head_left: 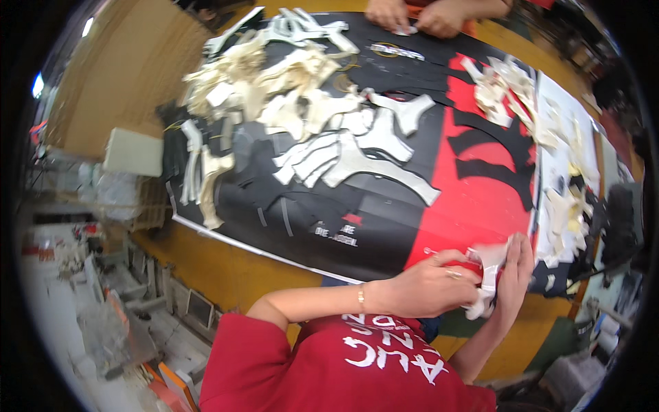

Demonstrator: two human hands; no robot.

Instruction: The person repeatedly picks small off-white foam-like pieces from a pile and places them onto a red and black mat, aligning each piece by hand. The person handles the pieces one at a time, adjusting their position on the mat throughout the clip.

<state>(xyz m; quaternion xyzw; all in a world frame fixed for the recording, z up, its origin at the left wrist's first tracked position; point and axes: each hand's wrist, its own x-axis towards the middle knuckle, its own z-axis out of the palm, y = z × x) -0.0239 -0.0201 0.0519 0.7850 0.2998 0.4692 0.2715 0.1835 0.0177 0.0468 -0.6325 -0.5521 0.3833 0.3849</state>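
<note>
Over the red near edge of the table, my left hand (436, 283) pinches a white cut piece (491, 264) of leather-like sheet, its fingers curled at the piece's left side. My right hand (515, 271) grips the same piece from the right, fingers stretched up along it. The piece is partly hidden by my fingers and a little blurred. Farther off, at mid-table, several white curved cut pieces (384, 175) lie overlapping. Black curved pieces (491, 168) rest on the red area beyond my hands.
Cream pieces (288, 75) are heaped at the far left of the black and red table cover (384, 237). More cream pieces (508, 89) lie at the far right. A co-worker's hands (415, 15) work at the far edge. A cardboard sheet (120, 75) stands left.
</note>
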